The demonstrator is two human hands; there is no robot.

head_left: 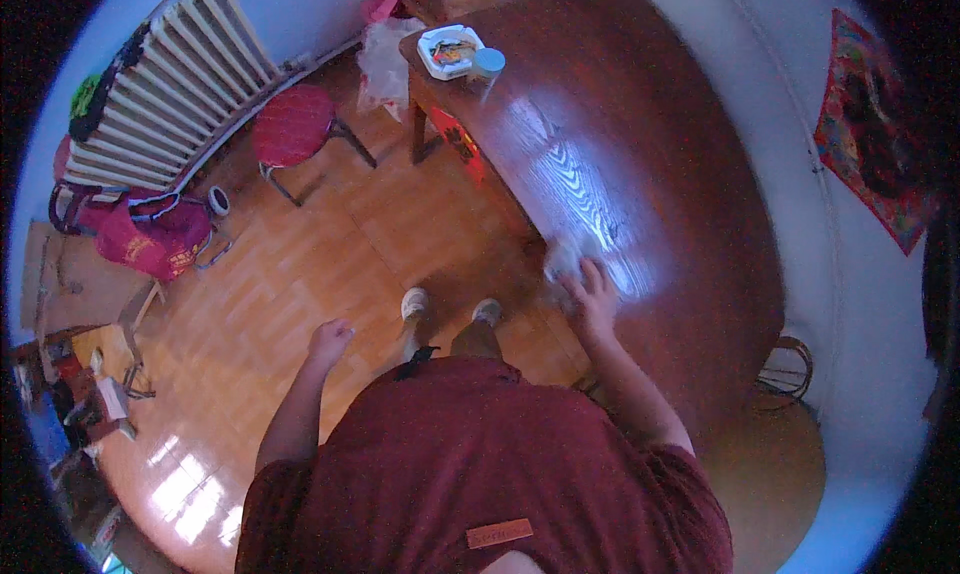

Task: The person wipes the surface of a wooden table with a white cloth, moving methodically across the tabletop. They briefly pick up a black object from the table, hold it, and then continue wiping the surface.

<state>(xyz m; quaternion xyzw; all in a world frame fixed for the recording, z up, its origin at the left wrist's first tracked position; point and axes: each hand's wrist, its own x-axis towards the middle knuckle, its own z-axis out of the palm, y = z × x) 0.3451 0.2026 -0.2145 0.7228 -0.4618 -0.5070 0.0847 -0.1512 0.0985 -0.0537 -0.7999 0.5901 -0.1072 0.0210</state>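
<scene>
Warm parquet flooring (330,244) fills the room below, and a dark, glossy wooden bench (640,144) curves away on the person's right side. The right hand (590,292) lies flat at the near edge of that bench, fingers spread and pressing down on a pale cloth (568,256) that sits bunched just ahead of the fingertips, touching them. A bright patch of glare lies on the wood immediately beyond the cloth.

To wipe well from here, the palm should stay flat so the cloth keeps full contact, and strokes would best follow the grain visible in the shine, overlapping a little, with the cloth kept from slipping off the bench edge beside the hand.

Far past the right hand, at the opposite end of the bench, a white square tray (450,51) holding small items stands just beside a pale blue round lid or cup (488,62); which of the two it is cannot be told.

The left hand (330,339) hangs free over the floor, loosely curled into a fist and holding nothing. Well beyond it stand a red round stool (293,126) and a white radiator (165,84) against the wall, with a red bag (150,239) lower down. Two shoes (450,307) show between the hands.
</scene>
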